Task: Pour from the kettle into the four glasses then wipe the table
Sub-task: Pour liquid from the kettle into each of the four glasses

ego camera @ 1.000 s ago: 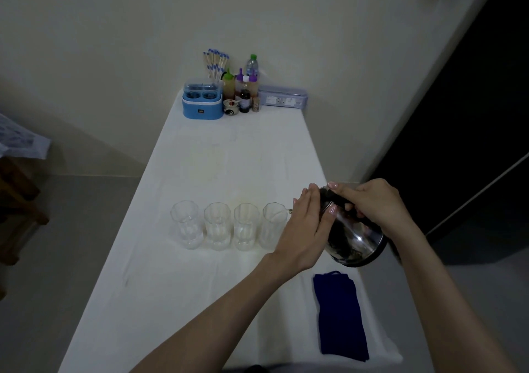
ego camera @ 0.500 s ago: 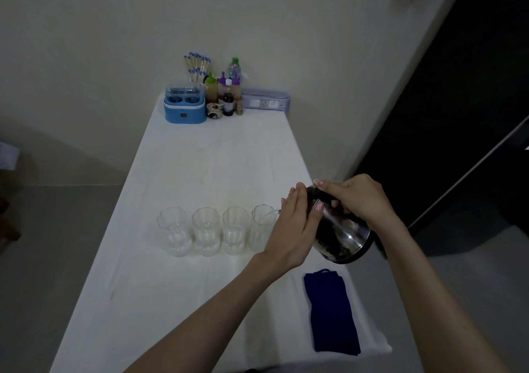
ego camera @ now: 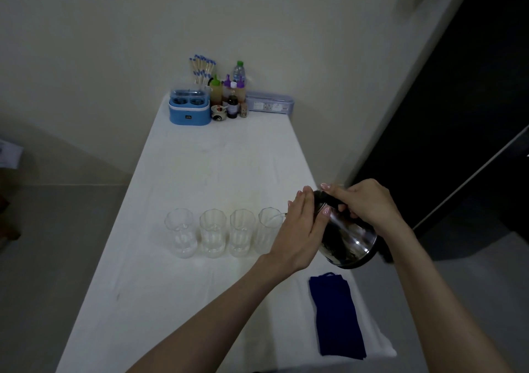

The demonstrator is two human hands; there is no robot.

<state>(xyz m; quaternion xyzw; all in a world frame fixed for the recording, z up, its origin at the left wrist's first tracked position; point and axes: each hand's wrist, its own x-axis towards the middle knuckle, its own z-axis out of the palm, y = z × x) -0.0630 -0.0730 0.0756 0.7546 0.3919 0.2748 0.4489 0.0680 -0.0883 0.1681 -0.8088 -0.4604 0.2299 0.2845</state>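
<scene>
Kettle (ego camera: 347, 236) tilted at the rightmost glass (ego camera: 267, 229): rigid, polished, likely slippery and heavy.
Right hand (ego camera: 367, 205) fingers grasp the top handle; left hand (ego camera: 300, 231) fingers lie flat, steadying the side.

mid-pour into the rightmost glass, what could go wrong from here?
1. The kettle is tipped with its spout at the rim of the rightmost glass; a small drift could send the thin stream onto the table.
2. The four glasses stand close together, so a nudge from the left hand steadying the kettle could topple several.
3. The right hand holds the kettle out by the table's right edge, over the blue cloth; drips may wet it before wiping.
</scene>
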